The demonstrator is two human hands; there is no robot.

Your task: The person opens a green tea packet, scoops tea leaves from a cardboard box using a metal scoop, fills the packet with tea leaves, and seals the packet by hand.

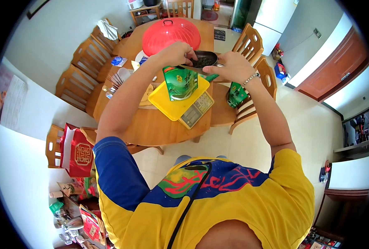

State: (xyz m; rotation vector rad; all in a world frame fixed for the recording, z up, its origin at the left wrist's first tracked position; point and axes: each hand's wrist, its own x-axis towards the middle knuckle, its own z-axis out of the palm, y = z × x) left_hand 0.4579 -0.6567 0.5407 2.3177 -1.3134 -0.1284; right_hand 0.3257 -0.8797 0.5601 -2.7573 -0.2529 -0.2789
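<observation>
A dark metal bowl (210, 54) with dark, loose, dried leaf-like pieces (202, 62) inside is raised over the table. My right hand (232, 67) grips its right side, thumb along the near edge. My left hand (183, 52) is at the left rim, its fingers bent inward at the leafy contents; what they pinch, if anything, is hidden. Just below the bowl a green pouch (181, 85) stands upright on the yellow tray (174, 114) of a kitchen scale (197, 110). The bowl and my left hand partly cover the pouch's top.
A red food cover (171, 37) sits at the table's far end. Thin sticks in a holder (117, 79) and a blue packet (119, 61) are on the left. Another green pouch (237, 94) lies on the right-hand chair (222, 108). Wooden chairs (74, 85) line the left side.
</observation>
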